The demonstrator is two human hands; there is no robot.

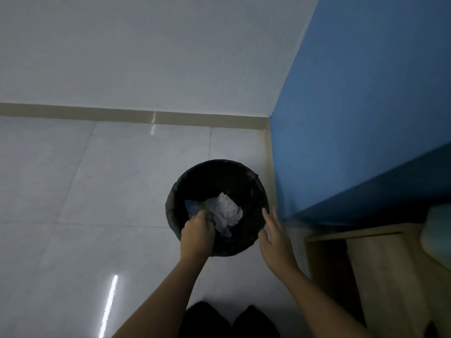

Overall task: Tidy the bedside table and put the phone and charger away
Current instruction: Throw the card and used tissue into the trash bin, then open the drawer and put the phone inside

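Note:
A round black waste bin (pixel 214 174) lined with a dark bag stands on the tiled floor by the blue wall. Crumpled white paper (pixel 225 212) lies inside it, with a bluish scrap (pixel 192 207) to its left. My left hand (pixel 197 230) hovers over the bin's near rim, fingers curled downward; whether it still holds anything is hidden. My right hand (pixel 274 232) is spread open just beside the bin's right rim, holding nothing. No phone or charger is in view.
A blue wall (pixel 353 118) rises at the right. A wooden bedside table (pixel 380 259) stands at the lower right with a pale object (pixel 436 230) on it. My dark shoes (pixel 229 320) show at the bottom. A white wall and skirting run behind.

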